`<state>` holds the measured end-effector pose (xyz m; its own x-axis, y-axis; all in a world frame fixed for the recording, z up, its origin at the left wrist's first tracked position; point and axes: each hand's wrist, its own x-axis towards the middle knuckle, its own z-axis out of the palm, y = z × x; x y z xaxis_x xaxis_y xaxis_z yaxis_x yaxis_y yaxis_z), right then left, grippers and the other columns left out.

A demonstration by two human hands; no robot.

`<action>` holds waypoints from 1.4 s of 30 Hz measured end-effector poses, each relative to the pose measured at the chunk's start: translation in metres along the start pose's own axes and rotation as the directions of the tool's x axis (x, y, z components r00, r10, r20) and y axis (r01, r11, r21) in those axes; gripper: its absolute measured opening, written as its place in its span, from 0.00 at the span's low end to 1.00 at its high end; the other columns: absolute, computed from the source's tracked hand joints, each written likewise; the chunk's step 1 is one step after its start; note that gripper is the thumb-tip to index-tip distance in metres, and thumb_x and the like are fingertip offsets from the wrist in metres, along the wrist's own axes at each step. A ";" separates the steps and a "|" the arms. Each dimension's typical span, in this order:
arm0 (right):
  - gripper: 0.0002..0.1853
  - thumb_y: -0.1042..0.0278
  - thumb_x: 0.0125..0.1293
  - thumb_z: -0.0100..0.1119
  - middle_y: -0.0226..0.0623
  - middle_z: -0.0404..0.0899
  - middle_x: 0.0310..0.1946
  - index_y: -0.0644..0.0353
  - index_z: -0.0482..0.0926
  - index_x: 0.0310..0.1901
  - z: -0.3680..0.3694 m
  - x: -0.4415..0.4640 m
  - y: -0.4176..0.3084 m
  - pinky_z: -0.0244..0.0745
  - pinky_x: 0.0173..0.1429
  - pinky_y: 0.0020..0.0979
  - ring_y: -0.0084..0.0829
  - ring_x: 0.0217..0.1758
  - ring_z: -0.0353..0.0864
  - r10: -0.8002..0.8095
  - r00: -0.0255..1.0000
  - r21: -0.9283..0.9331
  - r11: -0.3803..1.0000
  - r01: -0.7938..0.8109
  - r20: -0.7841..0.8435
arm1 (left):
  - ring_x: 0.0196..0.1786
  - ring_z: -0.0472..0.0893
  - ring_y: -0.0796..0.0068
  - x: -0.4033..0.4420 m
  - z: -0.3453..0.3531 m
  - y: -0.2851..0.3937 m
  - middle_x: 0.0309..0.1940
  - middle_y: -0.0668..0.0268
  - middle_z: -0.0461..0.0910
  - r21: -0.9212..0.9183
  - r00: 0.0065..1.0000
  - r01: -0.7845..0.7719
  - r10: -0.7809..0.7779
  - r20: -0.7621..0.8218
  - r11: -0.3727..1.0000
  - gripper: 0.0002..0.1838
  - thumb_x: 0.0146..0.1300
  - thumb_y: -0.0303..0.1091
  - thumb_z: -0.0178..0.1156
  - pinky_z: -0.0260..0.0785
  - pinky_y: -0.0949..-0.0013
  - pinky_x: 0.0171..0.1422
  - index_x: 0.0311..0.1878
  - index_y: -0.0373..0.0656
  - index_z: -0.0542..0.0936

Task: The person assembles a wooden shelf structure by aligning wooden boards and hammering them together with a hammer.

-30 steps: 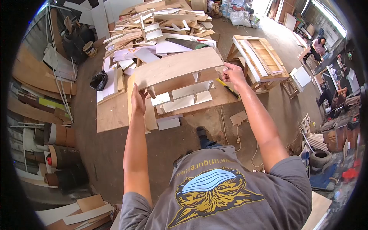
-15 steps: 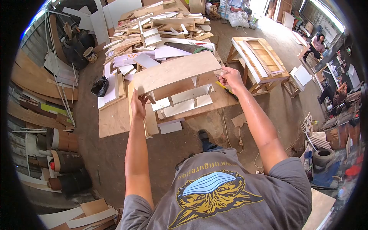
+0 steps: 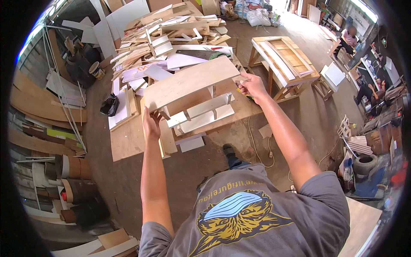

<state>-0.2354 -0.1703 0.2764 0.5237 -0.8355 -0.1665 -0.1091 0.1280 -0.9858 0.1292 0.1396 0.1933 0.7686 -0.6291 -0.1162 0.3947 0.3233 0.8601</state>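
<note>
A plywood board lies across a low frame with white slats and short wooden cross pieces, on the plywood worktop. At the board's left end is my left hand, closed round its edge, with some fingers hidden beneath. My right hand grips the right end, thumb and fingers pinched at the corner. Whether the board touches the frame all along is hard to see. A narrow light wooden strip stands below my left hand, at the worktop's near edge.
Scrap wood is heaped behind the board. A black plastic bag lies at the left. To the right stands a wooden table carrying a framed panel. A cable runs over the floor. Another person sits far right.
The board appears slightly further left and tilted differently, with an orange mark on its far part no longer showing. Both hands keep hold of it. The camera view has shifted a little.
</note>
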 end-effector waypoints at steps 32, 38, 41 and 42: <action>0.07 0.66 0.70 0.67 0.44 0.90 0.41 0.58 0.90 0.43 0.082 0.030 -0.043 0.81 0.55 0.48 0.52 0.49 0.88 -0.624 0.723 -0.461 0.570 0.681 0.297 | 0.58 0.86 0.58 0.032 0.225 -0.004 0.57 0.53 0.86 0.635 0.749 -0.600 0.063 0.660 0.486 0.13 0.68 0.28 0.69 0.78 0.62 0.66 0.54 0.36 0.89; 0.06 0.71 0.68 0.65 0.42 0.90 0.41 0.58 0.90 0.42 0.079 0.041 -0.029 0.81 0.55 0.48 0.50 0.51 0.88 -0.690 0.632 -0.470 0.453 0.758 0.354 | 0.61 0.85 0.56 0.025 0.227 0.004 0.61 0.55 0.84 0.639 0.730 -0.615 0.029 0.682 0.462 0.14 0.64 0.32 0.76 0.78 0.59 0.69 0.51 0.38 0.93; 0.06 0.72 0.67 0.65 0.41 0.90 0.40 0.58 0.89 0.41 0.076 0.046 -0.025 0.82 0.55 0.47 0.49 0.50 0.88 -0.707 0.608 -0.470 0.425 0.774 0.362 | 0.64 0.82 0.55 0.021 0.234 0.003 0.62 0.56 0.84 0.675 0.731 -0.642 0.023 0.682 0.362 0.15 0.61 0.36 0.80 0.76 0.57 0.71 0.49 0.41 0.94; 0.06 0.72 0.67 0.65 0.41 0.90 0.40 0.57 0.89 0.41 0.076 0.046 -0.025 0.82 0.55 0.46 0.49 0.50 0.88 -0.717 0.597 -0.456 0.424 0.783 0.359 | 0.64 0.82 0.56 0.021 0.235 0.003 0.62 0.56 0.84 0.678 0.728 -0.649 0.023 0.686 0.345 0.15 0.60 0.37 0.81 0.75 0.57 0.72 0.48 0.41 0.95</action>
<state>-0.1439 -0.1716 0.2915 0.6947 -0.3989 0.5985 -0.0219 -0.8434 -0.5368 0.0278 -0.0390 0.3103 0.2232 -0.9349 0.2759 -0.7041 0.0411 0.7089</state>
